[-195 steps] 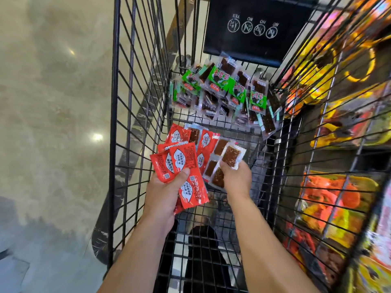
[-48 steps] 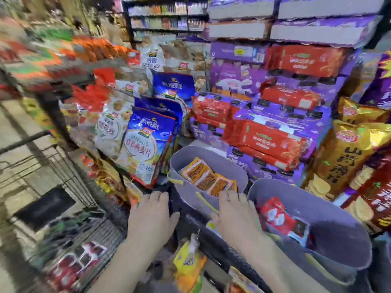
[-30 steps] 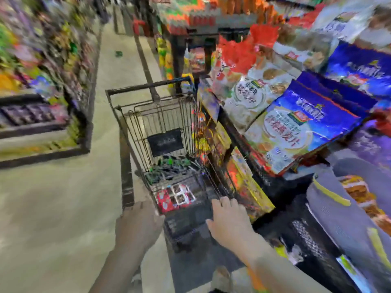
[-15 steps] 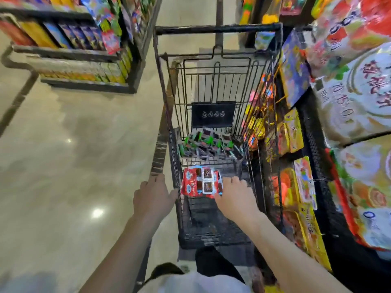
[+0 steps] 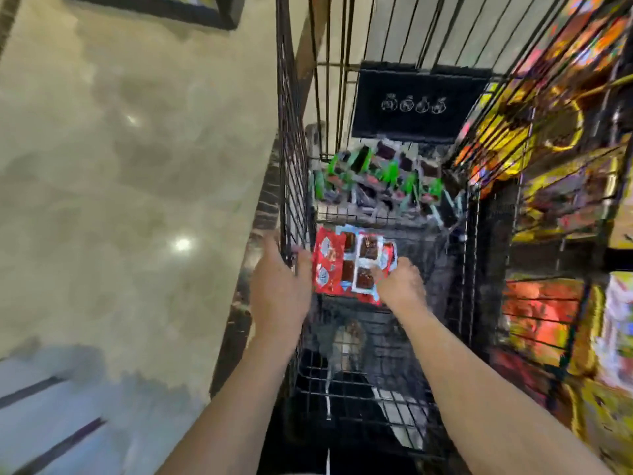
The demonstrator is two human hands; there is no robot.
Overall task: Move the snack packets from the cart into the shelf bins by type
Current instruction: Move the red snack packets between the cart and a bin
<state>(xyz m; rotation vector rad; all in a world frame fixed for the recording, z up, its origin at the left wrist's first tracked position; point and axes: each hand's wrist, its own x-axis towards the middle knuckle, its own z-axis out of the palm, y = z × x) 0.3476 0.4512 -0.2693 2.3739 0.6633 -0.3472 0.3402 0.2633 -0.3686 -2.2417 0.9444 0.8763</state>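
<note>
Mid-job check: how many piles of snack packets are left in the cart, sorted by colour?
Red packet pile: 1
Green packet pile: 1
Total: 2 piles. The single packets in each pile are too blurred to count.

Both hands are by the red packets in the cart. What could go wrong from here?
1. The red packets lie loose and overlapping, so the right hand may lift only some and spill the rest.
2. The left hand is close against the cart wall, so its fingers could snag on the wire.
3. The green packets lie just beyond, and a wide scoop could mix types.
</note>
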